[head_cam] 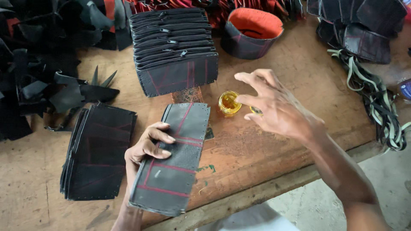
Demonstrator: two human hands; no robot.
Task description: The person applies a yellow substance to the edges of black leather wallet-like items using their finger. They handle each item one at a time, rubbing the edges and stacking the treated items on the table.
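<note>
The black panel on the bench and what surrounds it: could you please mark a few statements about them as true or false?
1. The left hand holds a black panel with red lines. True.
2. The right hand grips the panel. False: it hovers by the small jar of yellow liquid.
3. A stack of black panels stands behind the jar. True.
4. The round piece has a blue lining. False: it is orange-red.

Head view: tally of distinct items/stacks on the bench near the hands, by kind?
Black panel in left hand: 1
Flat panel stacks: 2
Small yellow glue pot below right hand: 1
Black band with orange lining: 1
Total: 5
</note>
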